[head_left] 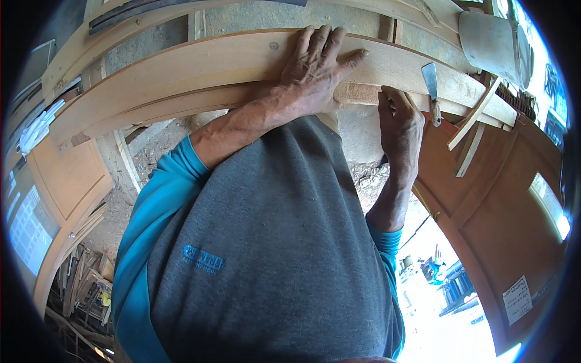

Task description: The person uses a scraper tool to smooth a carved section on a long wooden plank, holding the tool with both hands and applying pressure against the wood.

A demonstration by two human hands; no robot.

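So I'm leaning over this long pale board (200,66) right now, and it's running left to right across in front of me, bending a bit in the fisheye. My left hand (315,69) is lying flat on top of the board, fingers spread and pointing away from me, pressing it down. My right hand (399,121) is sitting just to the right of that, curled against the board's near edge. Can't tell if it's gripping anything; the fingers are folded in and hiding whatever's under them. So the board's long axis is going sideways under both hands, and the right one is nearer the edge. There's a putty knife (431,91) lying on the board, just right of my right hand.
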